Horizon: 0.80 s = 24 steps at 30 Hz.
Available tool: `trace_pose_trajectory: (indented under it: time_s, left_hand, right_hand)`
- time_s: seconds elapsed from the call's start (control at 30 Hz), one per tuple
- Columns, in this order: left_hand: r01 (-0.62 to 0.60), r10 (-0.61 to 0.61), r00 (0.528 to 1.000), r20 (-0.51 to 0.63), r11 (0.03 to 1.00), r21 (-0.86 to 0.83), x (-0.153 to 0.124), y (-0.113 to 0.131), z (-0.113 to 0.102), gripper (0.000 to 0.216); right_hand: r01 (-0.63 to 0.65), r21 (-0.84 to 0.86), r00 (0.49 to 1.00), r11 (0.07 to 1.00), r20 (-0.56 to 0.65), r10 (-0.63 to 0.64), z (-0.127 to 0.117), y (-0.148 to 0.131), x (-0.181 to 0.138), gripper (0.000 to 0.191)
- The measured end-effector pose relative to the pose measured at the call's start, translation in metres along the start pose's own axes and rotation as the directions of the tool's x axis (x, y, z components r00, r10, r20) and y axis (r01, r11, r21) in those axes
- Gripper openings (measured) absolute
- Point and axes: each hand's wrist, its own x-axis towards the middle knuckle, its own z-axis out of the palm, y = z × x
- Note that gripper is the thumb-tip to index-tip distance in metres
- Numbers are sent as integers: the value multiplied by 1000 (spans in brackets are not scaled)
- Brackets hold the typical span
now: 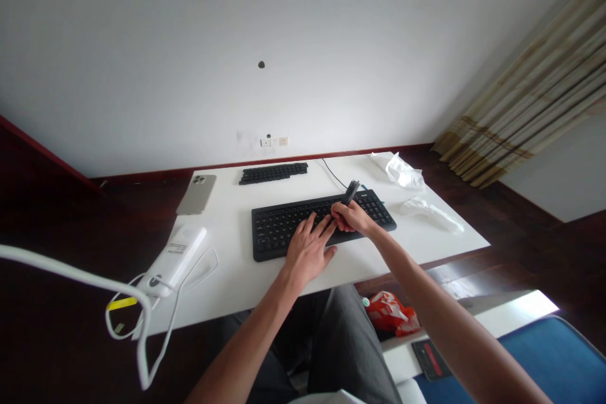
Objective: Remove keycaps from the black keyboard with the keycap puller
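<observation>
The keyboard under the hands looked matt black plastic, on a smooth white table. Far right lay crinkled, glossy clear plastic bags. The phone at far left had a satin metallic back.

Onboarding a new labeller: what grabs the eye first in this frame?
The black keyboard at the middle of the white table, with the left hand flat on its keys and the right hand gripping a dark tool over it. Behind lies a strip of loose keycaps; a phone lies far left.
</observation>
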Motion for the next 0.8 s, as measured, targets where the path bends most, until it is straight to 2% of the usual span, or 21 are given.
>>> trace_pose_trajectory:
  time_s: [0.17, 0.3, 0.4, 0.53, 0.63, 0.8]
  left_hand:
    - [-67, 65, 994, 84, 998, 18, 8, -13, -12, 63]
    - [-49, 48, 996, 79, 999, 19, 8, -11, -14, 64]
    - [-44, 43, 997, 67, 999, 13, 7, -11, -14, 64]
    - [-45, 44, 996, 75, 999, 5, 8, -12, -13, 63]
    - [-31, 31, 997, 74, 999, -10, 11, -12, -15, 69]
    - [6, -9, 999, -50, 998, -63, 28, -11, -25, 76]
  right_hand:
    - [-31, 56, 999, 998, -25, 32, -1, -2, 6, 29]
    - [-31, 35, 999, 999, 7, 31, -3, -2, 8, 30]
    - [-20, -28, 999, 999, -29, 19, -7, -1, 3, 32]
    - [112, -217, 990, 970, -54, -127, -17, 0, -11, 37]
    - [171, -323, 963, 931, -143, -227, -21, 2, -23, 37]
    - [306, -242, 884, 921, -288, -369, -5, -1, -29, 39]
